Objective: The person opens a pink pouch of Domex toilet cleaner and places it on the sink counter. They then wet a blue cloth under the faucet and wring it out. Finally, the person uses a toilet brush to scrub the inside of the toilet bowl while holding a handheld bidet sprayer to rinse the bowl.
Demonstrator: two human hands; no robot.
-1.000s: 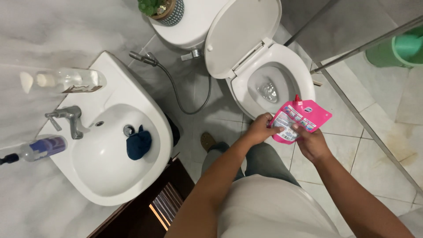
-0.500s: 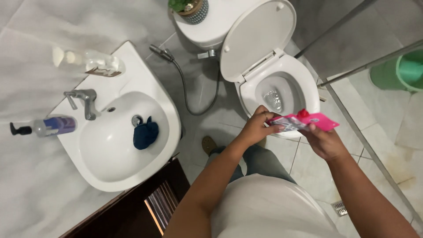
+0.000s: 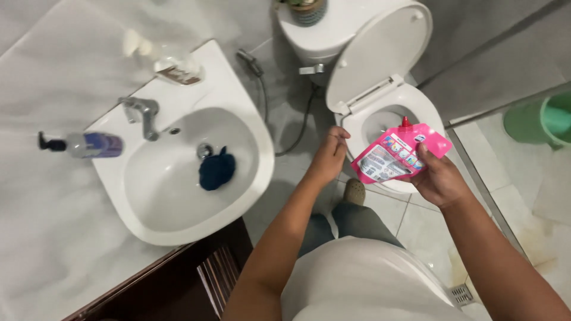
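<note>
The right hand (image 3: 439, 178) grips a pink refill pouch (image 3: 397, 152) by its lower corner, fingers closed on it, holding it tilted over the open toilet bowl (image 3: 380, 119) with its red spout pointing up. The left hand (image 3: 328, 157) hangs just beside the bowl's rim, fingers loosely curled and holding nothing. A dark blue cloth (image 3: 216, 169) lies in the sink (image 3: 178, 214).

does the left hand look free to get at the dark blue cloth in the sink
Probably yes. The left hand is empty and off the pink pouch, which the right hand holds alone. The dark blue cloth lies uncovered in the white sink, with nothing between them.
</note>
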